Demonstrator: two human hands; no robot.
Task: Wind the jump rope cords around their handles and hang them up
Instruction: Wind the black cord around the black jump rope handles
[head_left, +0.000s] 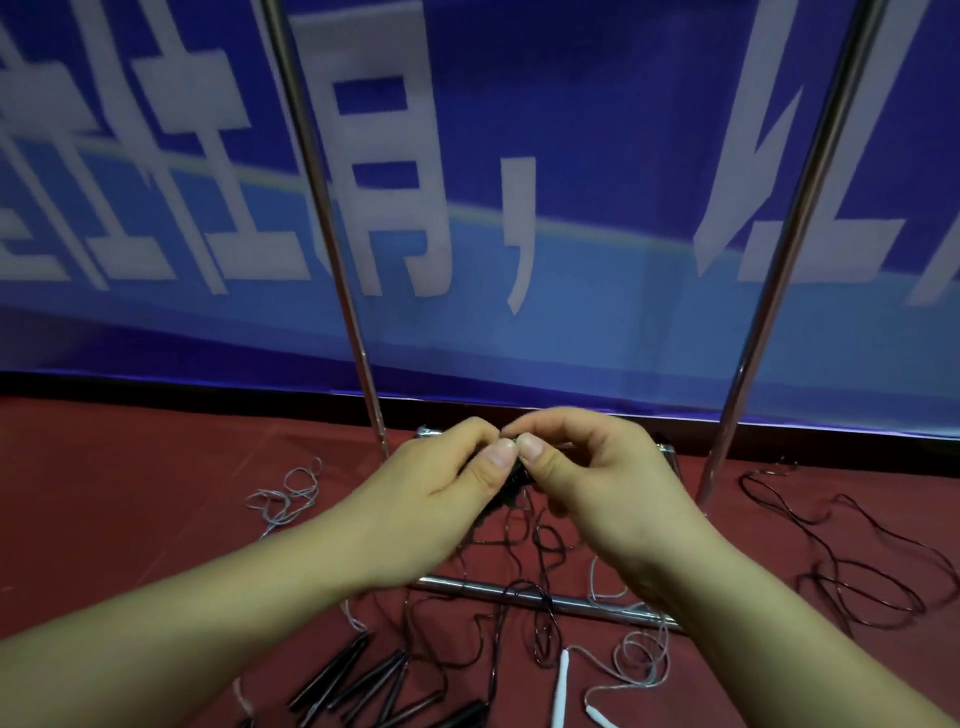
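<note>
My left hand (441, 493) and my right hand (587, 483) meet at mid-frame, thumbs side by side, both pinching a black jump rope handle bundle (514, 475) with dark cord wound on it. Most of the bundle is hidden by my fingers. Its loose dark cord (524, 551) trails down to the red floor. Several black handles (363, 680) lie on the floor at the bottom, beside a white handle (561, 686) with a pale cord (639, 660).
A metal rack stands in front of me: two upright poles (332, 249), (800, 228) and a low base bar (550, 600). More dark cord (852, 566) sprawls at right, pale cord (285, 499) at left. A blue banner (571, 156) hangs behind.
</note>
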